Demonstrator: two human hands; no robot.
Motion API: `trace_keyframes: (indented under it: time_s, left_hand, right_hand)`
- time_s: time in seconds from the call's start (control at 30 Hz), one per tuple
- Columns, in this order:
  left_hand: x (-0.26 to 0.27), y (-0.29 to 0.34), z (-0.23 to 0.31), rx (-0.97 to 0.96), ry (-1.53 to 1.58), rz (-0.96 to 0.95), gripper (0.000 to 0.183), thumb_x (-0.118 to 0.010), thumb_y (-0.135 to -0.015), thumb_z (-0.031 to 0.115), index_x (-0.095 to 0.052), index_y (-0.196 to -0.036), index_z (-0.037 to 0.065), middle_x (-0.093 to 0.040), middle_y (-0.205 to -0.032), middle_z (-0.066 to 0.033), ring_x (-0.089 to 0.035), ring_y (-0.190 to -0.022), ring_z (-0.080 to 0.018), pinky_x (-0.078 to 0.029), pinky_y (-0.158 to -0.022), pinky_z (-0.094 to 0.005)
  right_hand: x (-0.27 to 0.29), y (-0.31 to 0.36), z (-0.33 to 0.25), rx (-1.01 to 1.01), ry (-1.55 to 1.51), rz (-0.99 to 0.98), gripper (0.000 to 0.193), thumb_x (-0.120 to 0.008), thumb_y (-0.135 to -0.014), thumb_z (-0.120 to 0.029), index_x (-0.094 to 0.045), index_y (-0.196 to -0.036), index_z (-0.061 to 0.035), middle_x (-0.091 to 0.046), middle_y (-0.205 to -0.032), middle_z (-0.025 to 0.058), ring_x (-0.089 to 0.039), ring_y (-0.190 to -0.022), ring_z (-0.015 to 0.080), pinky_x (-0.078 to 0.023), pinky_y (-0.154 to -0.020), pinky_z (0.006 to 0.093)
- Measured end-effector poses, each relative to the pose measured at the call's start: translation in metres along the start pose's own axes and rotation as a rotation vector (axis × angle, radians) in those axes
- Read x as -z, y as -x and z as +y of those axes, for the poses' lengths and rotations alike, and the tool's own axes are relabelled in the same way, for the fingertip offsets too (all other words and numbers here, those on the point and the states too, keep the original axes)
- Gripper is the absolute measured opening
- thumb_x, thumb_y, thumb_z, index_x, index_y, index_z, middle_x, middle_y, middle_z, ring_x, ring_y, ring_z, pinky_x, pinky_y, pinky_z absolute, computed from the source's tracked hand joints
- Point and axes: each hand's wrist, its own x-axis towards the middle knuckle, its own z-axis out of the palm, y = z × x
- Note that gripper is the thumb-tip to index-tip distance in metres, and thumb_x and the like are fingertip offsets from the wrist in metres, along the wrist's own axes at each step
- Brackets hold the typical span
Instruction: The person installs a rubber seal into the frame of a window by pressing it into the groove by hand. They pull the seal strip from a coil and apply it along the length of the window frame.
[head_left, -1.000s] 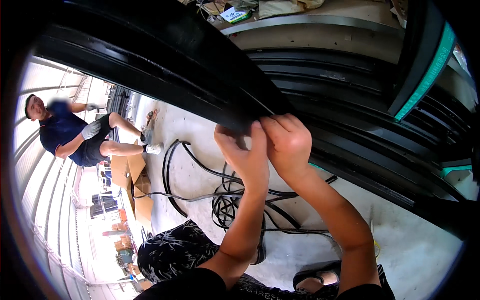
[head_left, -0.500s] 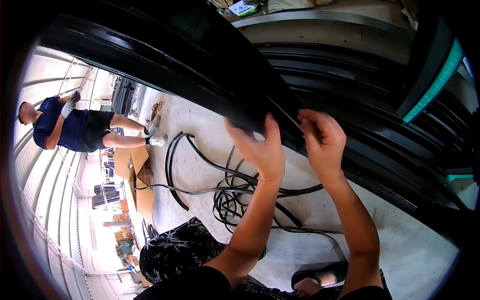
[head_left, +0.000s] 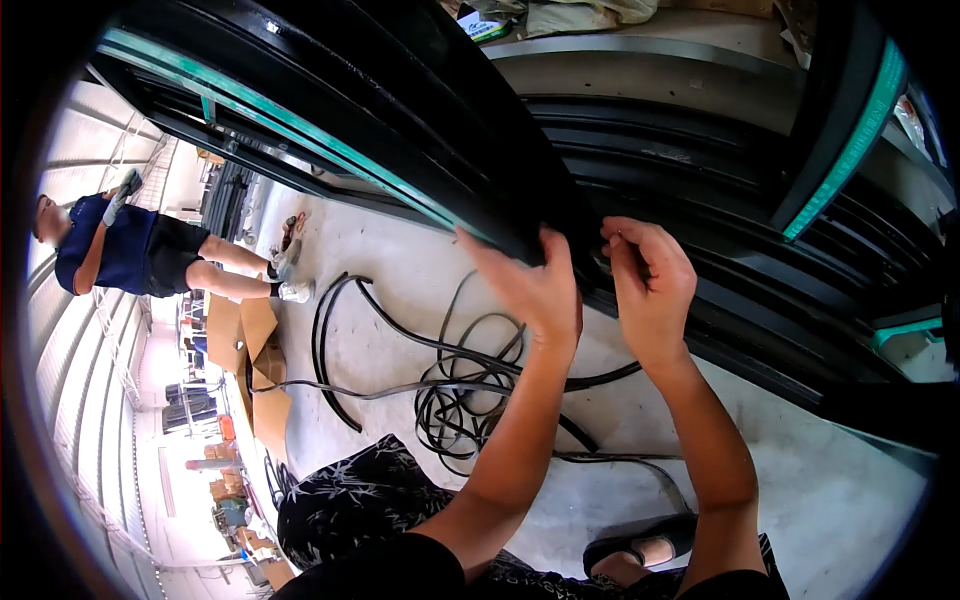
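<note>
A long black frame (head_left: 400, 110) with a green strip (head_left: 300, 128) along its side runs from the upper left down to my hands. Its lower end lies between the thumb and fingers of my left hand (head_left: 535, 290), whose thumb presses one face while the blurred fingers reach round the green-strip side. My right hand (head_left: 652, 285) is just to the right, beside dark frame bars, with its thumb and fingertips pinched together. Whatever is in that pinch is too small and dark to make out.
Black flexible strips (head_left: 465, 400) lie tangled on the pale floor below. At the left a person (head_left: 140, 235) in gloves stands near an open cardboard box (head_left: 265, 400). More black frames with a green strip (head_left: 850, 150) fill the right side. My sandalled foot (head_left: 640, 550) shows below.
The black frame has swung so that its green-strip side shows. My left hand has shifted slightly with it, and my right hand stays almost in place, still pinched.
</note>
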Motion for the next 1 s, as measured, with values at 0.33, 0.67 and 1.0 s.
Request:
trace_keyframes:
  time_s: [0.33,0.67,1.0]
  left_hand:
    - [0.01,-0.026,0.027,-0.125,0.081,0.047,0.085,-0.071,-0.083,0.007,-0.026,-0.152,-0.012,-0.042,-0.147,-0.0308,-0.046,-0.133,-0.043,-0.035,-0.114,-0.0433]
    - [0.006,-0.019,0.013,-0.181,0.02,0.045,0.089,-0.075,-0.08,0.009,-0.026,-0.152,-0.011,-0.045,-0.142,-0.0306,-0.047,-0.128,-0.0432,-0.036,-0.111,-0.0445]
    - [-0.005,0.019,-0.021,0.022,0.028,-0.022,0.093,-0.076,-0.078,0.009,-0.025,-0.153,-0.011,-0.045,-0.144,-0.0313,-0.047,-0.13,-0.0452,-0.037,-0.112,-0.0449]
  right_hand:
    - [0.011,0.021,-0.013,0.061,0.108,-0.03,0.018,-0.066,-0.087,0.006,-0.071,-0.103,-0.0015,-0.071,-0.092,0.0117,-0.069,-0.078,0.0254,-0.054,-0.07,0.0311]
    - [0.015,0.044,-0.011,-0.053,0.135,-0.048,0.016,-0.066,-0.089,0.004,-0.072,-0.102,-0.0016,-0.071,-0.093,0.0116,-0.069,-0.077,0.0224,-0.054,-0.067,0.0298]
    - [0.027,0.049,-0.007,-0.064,0.22,-0.064,0.013,-0.065,-0.09,0.002,-0.072,-0.101,-0.0006,-0.071,-0.093,0.0118,-0.069,-0.08,0.0248,-0.055,-0.07,0.0306]
